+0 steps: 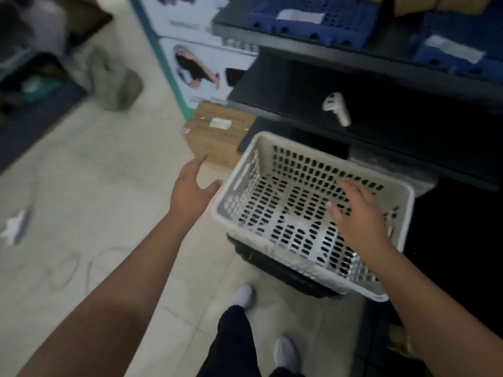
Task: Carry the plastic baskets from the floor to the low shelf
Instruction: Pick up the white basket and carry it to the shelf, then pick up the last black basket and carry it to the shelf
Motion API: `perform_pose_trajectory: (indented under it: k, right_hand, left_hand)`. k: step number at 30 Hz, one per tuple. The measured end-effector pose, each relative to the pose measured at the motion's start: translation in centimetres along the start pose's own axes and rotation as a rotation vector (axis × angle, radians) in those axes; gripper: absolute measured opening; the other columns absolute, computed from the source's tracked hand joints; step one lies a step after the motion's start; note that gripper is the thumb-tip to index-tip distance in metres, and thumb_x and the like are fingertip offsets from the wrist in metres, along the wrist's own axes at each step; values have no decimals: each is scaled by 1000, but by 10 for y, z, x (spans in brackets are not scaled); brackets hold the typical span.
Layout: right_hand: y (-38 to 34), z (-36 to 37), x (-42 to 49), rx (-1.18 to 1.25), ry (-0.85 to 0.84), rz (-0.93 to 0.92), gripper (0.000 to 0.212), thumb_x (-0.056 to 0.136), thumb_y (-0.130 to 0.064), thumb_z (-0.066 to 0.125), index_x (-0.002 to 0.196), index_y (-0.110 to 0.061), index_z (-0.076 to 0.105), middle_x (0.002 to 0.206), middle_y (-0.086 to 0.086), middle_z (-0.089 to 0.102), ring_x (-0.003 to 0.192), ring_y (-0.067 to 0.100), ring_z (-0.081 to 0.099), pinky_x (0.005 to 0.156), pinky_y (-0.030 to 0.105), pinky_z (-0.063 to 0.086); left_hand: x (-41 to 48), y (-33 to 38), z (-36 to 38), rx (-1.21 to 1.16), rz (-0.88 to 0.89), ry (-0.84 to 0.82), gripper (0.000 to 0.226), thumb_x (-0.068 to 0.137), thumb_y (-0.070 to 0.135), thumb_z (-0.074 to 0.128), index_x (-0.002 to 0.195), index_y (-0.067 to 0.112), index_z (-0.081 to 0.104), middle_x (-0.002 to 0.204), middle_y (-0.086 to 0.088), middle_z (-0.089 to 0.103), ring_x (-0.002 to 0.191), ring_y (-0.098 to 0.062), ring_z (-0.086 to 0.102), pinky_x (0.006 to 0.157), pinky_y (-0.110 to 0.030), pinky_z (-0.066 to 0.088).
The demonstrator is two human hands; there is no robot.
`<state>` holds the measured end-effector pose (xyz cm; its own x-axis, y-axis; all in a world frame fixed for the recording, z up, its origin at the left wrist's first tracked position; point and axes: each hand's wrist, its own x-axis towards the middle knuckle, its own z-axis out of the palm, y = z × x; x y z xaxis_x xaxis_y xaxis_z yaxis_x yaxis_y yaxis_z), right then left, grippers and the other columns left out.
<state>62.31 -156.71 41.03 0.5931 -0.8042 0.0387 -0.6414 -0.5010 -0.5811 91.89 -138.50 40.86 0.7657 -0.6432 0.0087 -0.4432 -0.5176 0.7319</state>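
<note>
A light grey perforated plastic basket sits empty on top of a dark basket, on the floor in front of the black shelf unit. My left hand hovers open just beside the basket's left rim, fingers spread, not gripping it. Over the basket's right half my right hand is spread open and holds nothing. The low shelf board lies just behind the basket.
A white handheld controller lies on the black shelf. Blue crates fill the upper shelf. A cardboard box and printed white boxes stand left of the shelf. A cable and paper scrap lie on the tiled floor.
</note>
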Motion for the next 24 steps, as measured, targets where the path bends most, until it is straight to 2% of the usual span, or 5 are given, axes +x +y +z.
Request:
perform_pose_trajectory:
  k: [4,11,17,20,24]
  right_hand:
    - [-67,23,-18,-9,-129,-212,51,92,-32,61,138,-12,49,143,12,43,132,29,40,104,45,39]
    - [-222,97,-92,31,-336,-587,46,90,-28,63,133,-11,54,132,14,53,120,24,46,98,28,34]
    - [-366,177,-208,110,-536,-862,44,89,-22,63,129,-6,55,132,16,54,123,31,48,106,38,34]
    - [-431,219,-287,113,-592,-1015,41,87,-20,65,125,-7,58,129,14,56,122,28,49,104,31,33]
    - [-512,271,-397,114,-709,-1186,41,88,-22,66,126,-8,59,129,12,57,122,26,49,101,21,29]
  left_hand:
    - [-91,-42,-73,-50,-108,193,67,85,30,77,146,25,48,147,0,52,133,-19,49,110,-37,38]
    - [-296,-143,-196,-119,-430,542,66,83,37,76,143,37,48,143,12,53,126,-9,52,103,-29,40]
    - [-471,-220,-286,-135,-661,817,64,84,33,77,142,31,51,143,9,54,125,-12,54,102,-28,41]
    - [-567,-257,-320,-135,-766,934,62,85,33,76,142,29,52,139,10,55,123,-11,55,101,-27,42]
    - [-694,-294,-364,-84,-907,1064,62,85,38,74,143,31,51,142,7,54,128,-15,53,106,-37,43]
